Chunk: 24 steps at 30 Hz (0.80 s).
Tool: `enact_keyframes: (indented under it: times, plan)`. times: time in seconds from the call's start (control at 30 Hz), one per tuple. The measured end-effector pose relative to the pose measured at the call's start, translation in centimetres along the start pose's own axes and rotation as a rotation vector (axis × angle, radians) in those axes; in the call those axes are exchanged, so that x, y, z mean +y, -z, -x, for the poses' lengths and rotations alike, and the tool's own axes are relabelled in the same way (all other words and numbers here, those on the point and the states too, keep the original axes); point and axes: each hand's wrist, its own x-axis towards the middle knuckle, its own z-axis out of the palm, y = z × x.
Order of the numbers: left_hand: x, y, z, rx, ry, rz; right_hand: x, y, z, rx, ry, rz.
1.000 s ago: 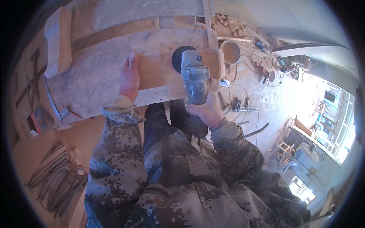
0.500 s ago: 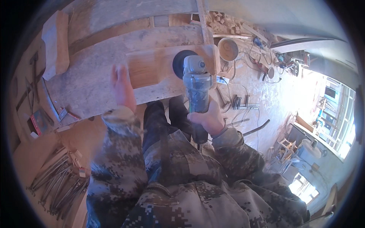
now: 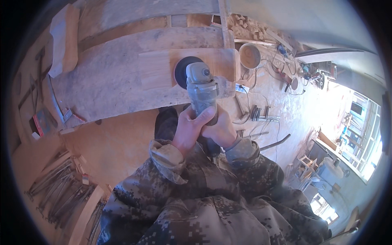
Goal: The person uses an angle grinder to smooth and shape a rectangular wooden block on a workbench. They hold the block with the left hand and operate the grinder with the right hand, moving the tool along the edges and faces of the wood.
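Both of my hands are wrapped round the body of an angle grinder point(image 3: 203, 94), which points away from me. My left hand point(image 3: 188, 130) grips it from the left side, and my right hand point(image 3: 222, 127) closes round its rear part, close against the left. At the grinder's head, a dark round disc point(image 3: 181, 72) lies over a pale wooden board point(image 3: 157, 67); I cannot tell how firmly it touches. The board rests flat on a worn workbench point(image 3: 110, 87), its rounded end toward the right.
A shaped wooden piece point(image 3: 64, 41) stands at the bench's far left. Right of the board are a round bowl-like container point(image 3: 249, 56), cables and a second power tool point(image 3: 286, 77) on the floor. Many metal clamps point(image 3: 57, 192) lie at lower left. A bright window point(image 3: 361, 130) is at right.
My left hand has come from the board's left end to the grinder and closed round it. The grinder and its disc have shifted a little left over the board.
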Motion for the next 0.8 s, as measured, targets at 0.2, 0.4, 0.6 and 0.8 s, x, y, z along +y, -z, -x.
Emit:
enact_keyframes:
  times: [0.2,0.4,0.6,0.8]
  plan:
    - [-0.8,-0.5,-0.9,0.043,-0.007,0.026,0.6,0.3,-0.3,0.004,-0.008,0.011]
    - [-1.2,-0.7,-1.2,0.053,-0.029,-0.034,0.5,0.4,-0.2,0.051,-0.016,0.033]
    - [-0.1,-0.8,-0.4,0.095,-0.059,-0.027,0.4,0.4,-0.6,-0.002,-0.035,0.086]
    - [-1.0,-0.7,-0.9,0.071,-0.026,-0.046,0.5,0.6,-0.4,0.000,-0.040,-0.009]
